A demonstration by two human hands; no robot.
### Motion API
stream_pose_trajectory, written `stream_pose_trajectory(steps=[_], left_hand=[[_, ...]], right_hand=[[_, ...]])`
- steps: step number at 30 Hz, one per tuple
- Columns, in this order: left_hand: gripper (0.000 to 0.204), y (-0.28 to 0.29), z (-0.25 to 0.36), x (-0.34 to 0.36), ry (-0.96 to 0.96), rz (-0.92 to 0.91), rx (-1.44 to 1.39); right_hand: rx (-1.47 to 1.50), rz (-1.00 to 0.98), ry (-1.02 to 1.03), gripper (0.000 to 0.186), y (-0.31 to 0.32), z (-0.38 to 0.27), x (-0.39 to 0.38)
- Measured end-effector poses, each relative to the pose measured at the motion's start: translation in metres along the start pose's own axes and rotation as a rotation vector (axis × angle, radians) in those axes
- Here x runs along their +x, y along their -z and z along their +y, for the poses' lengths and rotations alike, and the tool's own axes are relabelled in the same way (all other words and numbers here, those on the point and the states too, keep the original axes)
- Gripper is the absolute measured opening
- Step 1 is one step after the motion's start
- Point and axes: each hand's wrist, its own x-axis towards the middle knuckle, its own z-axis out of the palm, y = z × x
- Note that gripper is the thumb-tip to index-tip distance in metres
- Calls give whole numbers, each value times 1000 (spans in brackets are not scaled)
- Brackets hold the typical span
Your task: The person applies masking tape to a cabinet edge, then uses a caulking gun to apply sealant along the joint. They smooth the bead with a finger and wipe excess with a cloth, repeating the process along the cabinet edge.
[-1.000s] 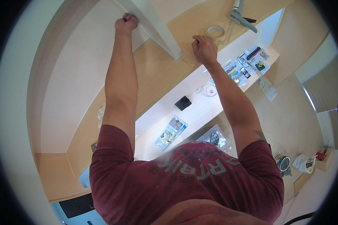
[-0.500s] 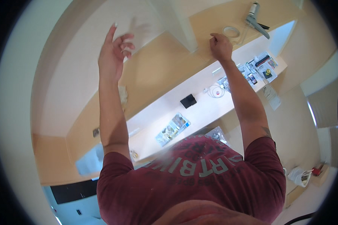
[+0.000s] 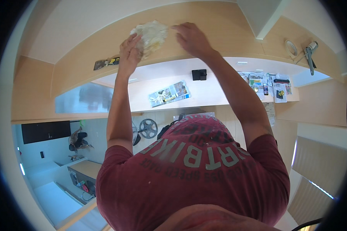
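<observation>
Two hands up: left hand (image 3: pixel 129 50) fingers clamped on crumpled rag (image 3: pixel 150 35); right hand (image 3: pixel 191 36) fingers apart beside it, tape roll (image 3: pixel 291 47) well right.

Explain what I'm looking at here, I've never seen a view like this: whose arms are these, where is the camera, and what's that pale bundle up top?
The camera is a wide fisheye worn on a person's head, looking down, so straight edges bend near the rim. The red shirt and both forearms belong to that person. The left hand grips a crumpled pale rag against a light wooden board; the right hand rests on the board beside it, fingertips at the rag's edge. On the white counter past the board lie a leaflet, a small black box and some packets. A roll of tape lies on the board.
</observation>
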Motion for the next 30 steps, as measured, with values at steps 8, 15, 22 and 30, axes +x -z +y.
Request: stream_pose_trajectory(steps=[8,15,22,30], left_hand=[[48,5,-24,1,-4,-138,-6],[47,5,-11,-21,-140,-148,301],[51,19,-1,-40,-220,-265,614],[47,43,0,-44,-205,-409,508]], right_hand=[[-192,-236,-41,24,-54,-13,26],[-235,-236,-54,20,-48,-15,29],[-249,-172,-26,19,-52,-14,27],[-288,-225,219,21,-58,9,28]])
